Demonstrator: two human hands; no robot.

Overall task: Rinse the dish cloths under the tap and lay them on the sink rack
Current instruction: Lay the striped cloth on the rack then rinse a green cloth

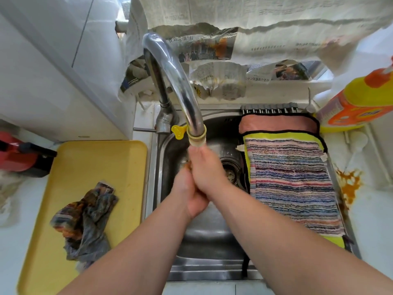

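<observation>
Left hand [191, 195] and right hand [205, 170] clasp under the tap [177, 78], hold unclear; crowding it may spray water past the sink [152, 177] at 9 o'clock.

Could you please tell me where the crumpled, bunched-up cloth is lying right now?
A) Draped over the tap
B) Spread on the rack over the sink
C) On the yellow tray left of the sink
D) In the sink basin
C: the crumpled cloth sits on the yellow tray to the left of the sink, not on the rack.
</observation>
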